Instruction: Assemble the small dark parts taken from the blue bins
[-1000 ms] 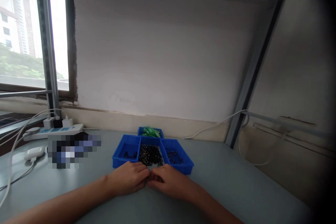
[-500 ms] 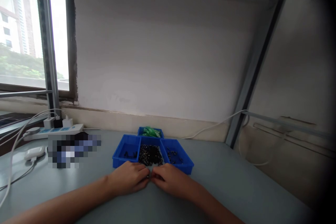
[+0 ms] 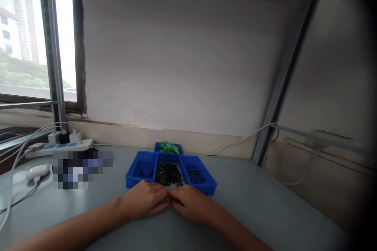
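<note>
The left hand (image 3: 149, 200) and right hand (image 3: 191, 202) meet above the counter (image 3: 244, 192), in front of the blue bins. A small shiny part (image 3: 168, 200) is located between their fingertips. The left grip is narrow, pinching the part at thumb and forefinger. The right fingers are curled against it; whether the right grip also clamps it cannot be told. The middle bin (image 3: 167, 158) contains a pile of small dark and metallic pieces (image 3: 168, 173). The left bin (image 3: 134, 182) and right bin (image 3: 210, 190) each contain a few pieces.
</note>
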### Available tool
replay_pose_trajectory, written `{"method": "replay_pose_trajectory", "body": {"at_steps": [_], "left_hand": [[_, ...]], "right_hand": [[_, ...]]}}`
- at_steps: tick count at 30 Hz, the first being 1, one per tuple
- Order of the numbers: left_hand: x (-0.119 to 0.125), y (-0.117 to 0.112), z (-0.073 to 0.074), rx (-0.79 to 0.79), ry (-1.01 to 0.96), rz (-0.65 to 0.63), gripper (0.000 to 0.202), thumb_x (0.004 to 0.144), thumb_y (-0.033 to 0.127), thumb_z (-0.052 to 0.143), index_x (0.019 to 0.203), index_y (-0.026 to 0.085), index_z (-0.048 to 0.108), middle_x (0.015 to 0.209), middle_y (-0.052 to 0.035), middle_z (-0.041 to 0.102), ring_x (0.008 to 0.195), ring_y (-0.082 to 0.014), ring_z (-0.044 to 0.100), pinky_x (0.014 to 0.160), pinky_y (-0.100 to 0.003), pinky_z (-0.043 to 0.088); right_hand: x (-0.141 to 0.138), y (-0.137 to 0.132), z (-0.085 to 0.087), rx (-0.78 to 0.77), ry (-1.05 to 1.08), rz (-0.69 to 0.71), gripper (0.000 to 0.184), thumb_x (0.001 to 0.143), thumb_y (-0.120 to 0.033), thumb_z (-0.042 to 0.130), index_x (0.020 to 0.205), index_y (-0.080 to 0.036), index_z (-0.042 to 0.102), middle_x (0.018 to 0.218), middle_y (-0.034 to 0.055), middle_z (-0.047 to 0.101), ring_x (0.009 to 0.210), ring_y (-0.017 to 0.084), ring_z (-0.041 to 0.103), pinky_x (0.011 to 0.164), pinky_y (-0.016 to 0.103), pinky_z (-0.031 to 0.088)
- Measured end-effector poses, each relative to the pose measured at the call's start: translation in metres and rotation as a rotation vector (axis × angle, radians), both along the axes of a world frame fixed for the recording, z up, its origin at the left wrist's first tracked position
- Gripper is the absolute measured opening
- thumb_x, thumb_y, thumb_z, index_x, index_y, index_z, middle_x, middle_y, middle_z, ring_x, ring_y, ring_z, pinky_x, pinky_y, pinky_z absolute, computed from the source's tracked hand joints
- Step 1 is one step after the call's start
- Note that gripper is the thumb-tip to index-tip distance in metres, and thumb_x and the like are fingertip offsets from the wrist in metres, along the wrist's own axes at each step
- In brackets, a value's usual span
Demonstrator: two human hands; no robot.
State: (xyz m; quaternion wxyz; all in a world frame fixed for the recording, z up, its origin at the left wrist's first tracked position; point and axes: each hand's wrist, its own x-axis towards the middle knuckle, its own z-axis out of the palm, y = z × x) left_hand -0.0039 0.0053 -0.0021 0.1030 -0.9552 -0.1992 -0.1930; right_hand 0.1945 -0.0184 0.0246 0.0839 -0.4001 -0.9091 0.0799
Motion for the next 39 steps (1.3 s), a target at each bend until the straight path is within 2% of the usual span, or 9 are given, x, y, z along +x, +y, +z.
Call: {"method": "replay_pose_trajectory", "body": {"at_steps": [8,16,24,30,34,39], "left_hand": [[0.0,0.0,-0.001,-0.017,0.077,0.053,0.016,0.091,0.027,0.044,0.081,0.017,0.052,0.073,-0.0011,0.061,0.064,-0.0145,0.058,0.056,-0.023,0.041],[0.001,0.0,-0.002,-0.045,0.108,0.082,0.014,0.089,0.026,0.047,0.08,0.017,0.053,0.071,-0.0006,0.062,0.062,-0.0145,0.06,0.056,-0.022,0.042],[0.001,-0.002,0.0,-0.041,0.061,0.087,0.022,0.092,0.029,0.042,0.079,0.017,0.053,0.067,-0.001,0.062,0.059,-0.0146,0.06,0.053,-0.023,0.042],[0.0,-0.004,0.006,-0.076,0.022,0.072,0.016,0.09,0.029,0.044,0.083,0.017,0.052,0.074,-0.002,0.063,0.064,-0.0157,0.061,0.055,-0.023,0.043],[-0.002,-0.005,0.008,-0.085,-0.007,0.062,0.01,0.087,0.025,0.045,0.083,0.017,0.049,0.073,-0.0015,0.062,0.064,-0.0153,0.061,0.055,-0.022,0.044],[-0.002,-0.005,0.006,-0.06,-0.043,0.038,0.018,0.092,0.025,0.036,0.082,0.017,0.049,0.07,-0.0014,0.061,0.061,-0.0138,0.059,0.054,-0.021,0.043]], "right_hand": [[0.002,0.0,0.004,0.004,0.048,-0.013,0.014,0.079,-0.017,0.048,0.075,-0.016,0.062,0.077,0.0043,0.067,0.071,0.015,0.06,0.061,0.02,0.036],[-0.002,-0.003,0.005,0.035,-0.014,0.003,0.015,0.079,-0.017,0.048,0.076,-0.016,0.062,0.075,0.0041,0.067,0.069,0.015,0.059,0.06,0.021,0.035],[-0.001,-0.001,0.003,0.105,-0.064,0.004,0.02,0.087,-0.022,0.044,0.079,-0.017,0.062,0.081,0.0034,0.067,0.074,0.016,0.06,0.063,0.022,0.037],[-0.002,-0.003,0.001,0.076,-0.1,-0.005,0.026,0.093,-0.022,0.035,0.087,-0.016,0.06,0.084,0.0071,0.068,0.074,0.018,0.062,0.061,0.023,0.037],[-0.001,-0.006,0.004,-0.004,-0.018,0.004,0.024,0.093,-0.021,0.034,0.089,-0.016,0.057,0.079,0.0055,0.066,0.068,0.016,0.059,0.061,0.022,0.037],[0.001,-0.008,0.009,-0.088,0.032,0.007,0.024,0.092,-0.02,0.033,0.083,-0.016,0.056,0.075,0.0042,0.063,0.067,0.015,0.057,0.061,0.022,0.038]]}}
